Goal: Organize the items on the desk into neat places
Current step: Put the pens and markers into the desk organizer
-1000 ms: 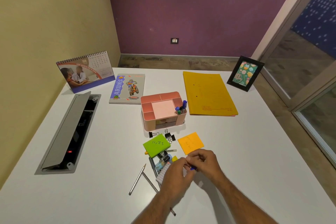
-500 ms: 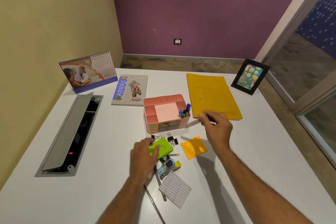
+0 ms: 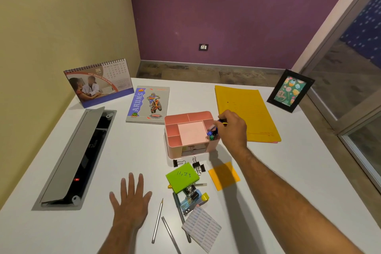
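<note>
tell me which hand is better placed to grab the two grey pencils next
Left: the open left hand lies flat on the white desk beside the grey pencils; the right hand holds a pen at the pink organizer.

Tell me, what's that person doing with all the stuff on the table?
A person is tidying a white desk. Their right hand holds a blue pen over the right-hand pocket of the pink plastic organizer box, where other pens already stand. Their left hand lies flat and open on the desk. Loose things wait nearby: a green sticky-note pad, an orange sticky-note pad, black binder clips and two grey pencils.
</note>
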